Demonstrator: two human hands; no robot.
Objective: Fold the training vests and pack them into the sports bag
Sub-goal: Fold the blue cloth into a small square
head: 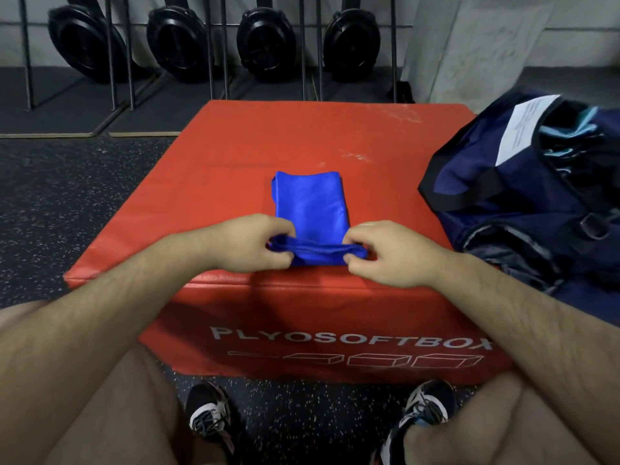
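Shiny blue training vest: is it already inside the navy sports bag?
No, the shiny blue training vest lies on the red padded box, its near hem pinched by the left hand and right hand.

The vest (pixel 310 203) is plain bright blue, on a red box (pixel 235 152) with white lettering (pixel 349 337) on its near face. To my right the sports bag (pixel 486 226) is navy with black straps (pixel 464 203) and a white label (pixel 526 125), and the floor (pixel 67 213) is black speckled with white.
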